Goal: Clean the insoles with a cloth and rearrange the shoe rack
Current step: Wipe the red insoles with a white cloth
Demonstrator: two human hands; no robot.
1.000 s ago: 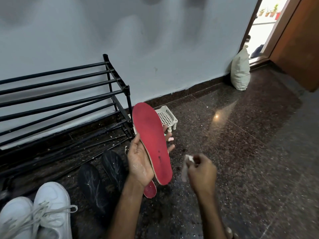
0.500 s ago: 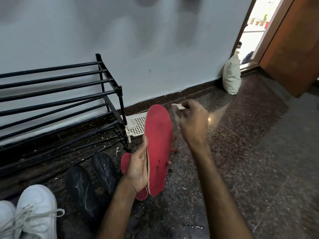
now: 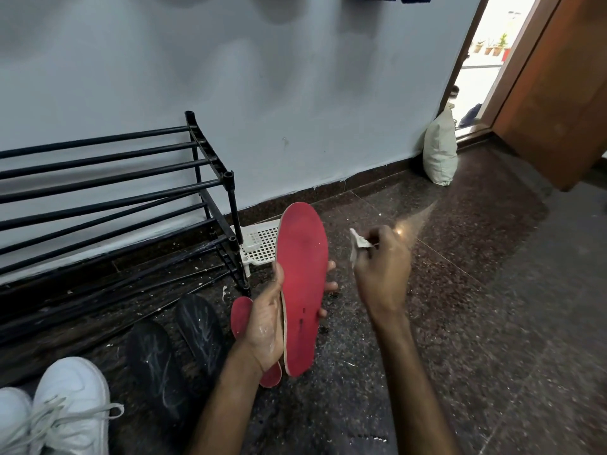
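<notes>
Dark floor (image 3: 476, 323); shoe rack (image 3: 108, 192), black insoles (image 3: 154, 362), sneakers (image 3: 69, 408)

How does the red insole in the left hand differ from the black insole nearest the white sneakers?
The red insole is held upright, toe up, by the left hand; the black insole lies flat on the floor. The red insole shows a few dark spots; the black insole carries whitish streaks. The cloth in the right hand is beside the red insole, not the black insole. Both are out of shoes.
</notes>
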